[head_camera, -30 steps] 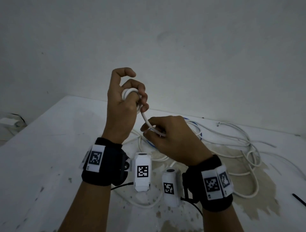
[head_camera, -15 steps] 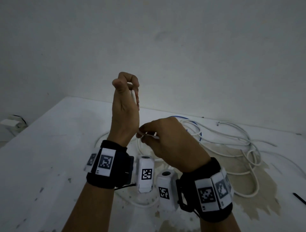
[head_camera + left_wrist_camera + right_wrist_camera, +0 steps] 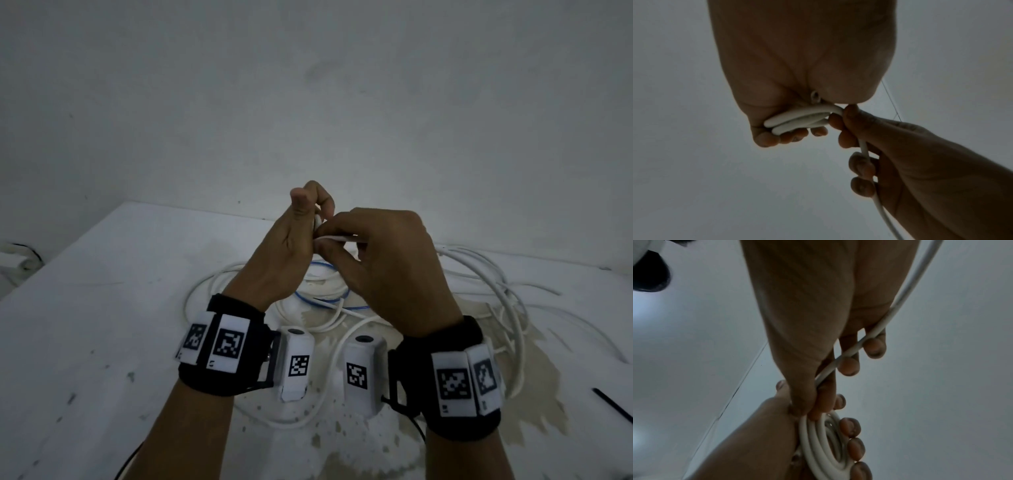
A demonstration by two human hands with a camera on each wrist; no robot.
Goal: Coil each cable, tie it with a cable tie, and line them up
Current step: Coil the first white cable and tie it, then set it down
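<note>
My left hand (image 3: 310, 219) is raised above the table and grips a small coil of white cable (image 3: 799, 119), its fingers curled round several tight loops (image 3: 822, 444). My right hand (image 3: 342, 240) sits right against it and pinches the free run of the same white cable (image 3: 865, 339) between thumb and fingers. That run passes through the right hand's fingers (image 3: 863, 164) and trails down toward the table. Most of the coil is hidden behind both hands in the head view.
Loose white cables (image 3: 486, 274) lie tangled on the white table (image 3: 102, 308), with a blue cable (image 3: 322, 301) among them. A black cable tie (image 3: 613, 404) lies at the right edge. A stained patch spreads under the cables. A wall socket (image 3: 13, 260) sits far left.
Both hands have come lower and closer together. The left hand turned with the coil, and the right hand moved up against it, laying more cable onto the coil.
</note>
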